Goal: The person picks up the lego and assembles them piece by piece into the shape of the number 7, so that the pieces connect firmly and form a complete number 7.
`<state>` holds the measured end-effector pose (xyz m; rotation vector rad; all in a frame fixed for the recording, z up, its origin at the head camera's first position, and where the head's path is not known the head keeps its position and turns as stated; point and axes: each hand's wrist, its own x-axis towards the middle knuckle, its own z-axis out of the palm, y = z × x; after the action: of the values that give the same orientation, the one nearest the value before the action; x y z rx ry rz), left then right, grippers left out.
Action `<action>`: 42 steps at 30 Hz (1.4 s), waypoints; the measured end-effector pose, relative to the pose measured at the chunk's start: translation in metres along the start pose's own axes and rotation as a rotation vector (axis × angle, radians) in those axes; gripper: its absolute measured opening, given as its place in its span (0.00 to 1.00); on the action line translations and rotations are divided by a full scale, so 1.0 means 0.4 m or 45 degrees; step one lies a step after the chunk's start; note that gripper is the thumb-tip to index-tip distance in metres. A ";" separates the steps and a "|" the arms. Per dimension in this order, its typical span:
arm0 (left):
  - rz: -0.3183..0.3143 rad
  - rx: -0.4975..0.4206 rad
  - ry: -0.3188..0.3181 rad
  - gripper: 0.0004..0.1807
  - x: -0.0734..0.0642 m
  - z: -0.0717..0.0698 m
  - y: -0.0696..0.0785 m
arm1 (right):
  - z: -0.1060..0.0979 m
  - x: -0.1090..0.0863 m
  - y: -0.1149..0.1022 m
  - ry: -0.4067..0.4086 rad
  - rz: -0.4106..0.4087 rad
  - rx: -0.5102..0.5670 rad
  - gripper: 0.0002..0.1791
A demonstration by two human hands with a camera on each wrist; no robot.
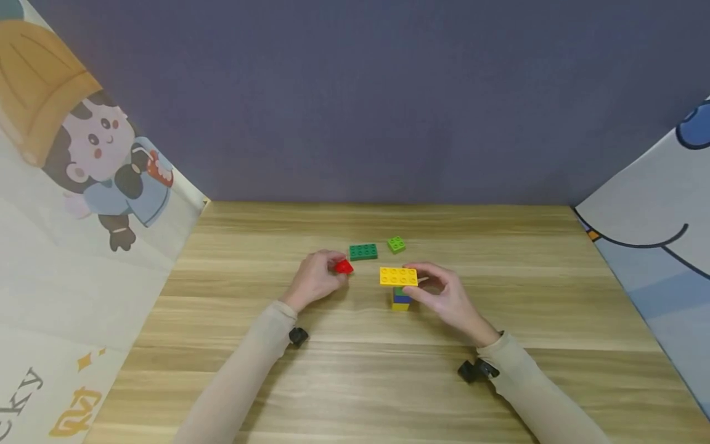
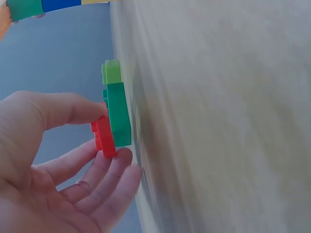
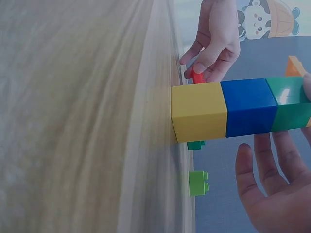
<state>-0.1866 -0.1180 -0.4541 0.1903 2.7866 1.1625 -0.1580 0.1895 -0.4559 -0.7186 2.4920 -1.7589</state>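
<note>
Between thumb and fingers, my left hand point(image 1: 316, 280) pinches a small red building brick point(image 1: 344, 266), low over the table. The left wrist view has that red brick point(image 2: 104, 136) overlapping a long green brick point(image 2: 119, 114). My right hand point(image 1: 446, 299) grips the right end of a long yellow brick point(image 1: 391, 276), studs up, at the top of an upright stack. Below it the stack shows a green brick point(image 3: 291, 99), a blue brick point(image 3: 249, 106) and a yellow brick point(image 3: 200, 111) at the bottom, standing on the table. The right wrist view cuts off the long brick.
Behind the hands, the long green brick point(image 1: 363, 251) lies on the wooden table point(image 1: 355, 382), with a small light-green brick point(image 1: 396, 245) to its right. A dark panel point(image 1: 388, 111) rises along the table's far edge, and printed cloths point(image 1: 50, 277) hang at both sides.
</note>
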 end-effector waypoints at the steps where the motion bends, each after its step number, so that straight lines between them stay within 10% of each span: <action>1: 0.000 -0.012 -0.004 0.26 -0.002 -0.001 0.000 | 0.001 0.000 0.000 -0.002 0.005 0.001 0.22; 42: 0.004 -0.629 -0.236 0.26 -0.064 -0.017 0.083 | -0.003 -0.005 0.005 0.007 0.016 0.013 0.21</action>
<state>-0.1603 -0.1036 -0.4240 0.2380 2.2589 1.6882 -0.1572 0.1919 -0.4579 -0.6973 2.4837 -1.7709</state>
